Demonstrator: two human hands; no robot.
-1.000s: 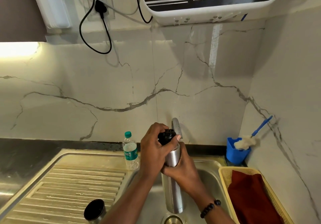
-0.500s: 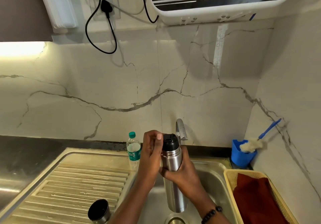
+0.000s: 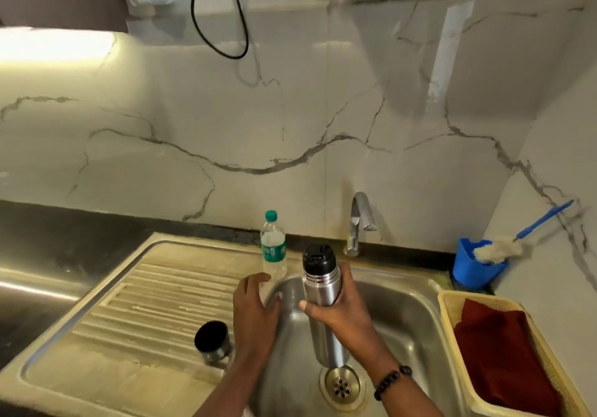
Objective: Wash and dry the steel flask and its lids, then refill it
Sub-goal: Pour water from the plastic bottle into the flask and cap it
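Note:
The steel flask (image 3: pixel 321 290) stands upright over the sink basin (image 3: pixel 397 316), with its black inner lid (image 3: pixel 318 257) seated on top. My right hand (image 3: pixel 339 311) grips the flask around its middle. My left hand (image 3: pixel 256 308) hovers just left of the flask with relaxed fingers, holding nothing. The flask's outer cup lid (image 3: pixel 213 344), steel with a dark inside, stands mouth up on the draining board (image 3: pixel 129 313) near the basin edge.
A small plastic water bottle with a green cap (image 3: pixel 273 245) stands behind the basin. The tap (image 3: pixel 360 219) rises at the back. A blue holder with a bottle brush (image 3: pixel 478 266) sits at right. A yellow basket with a maroon cloth (image 3: pixel 504 352) borders the basin.
My left hand has let go of the black lid and dropped down to the left. The flask has come lower over the basin; the camera tilted downward.

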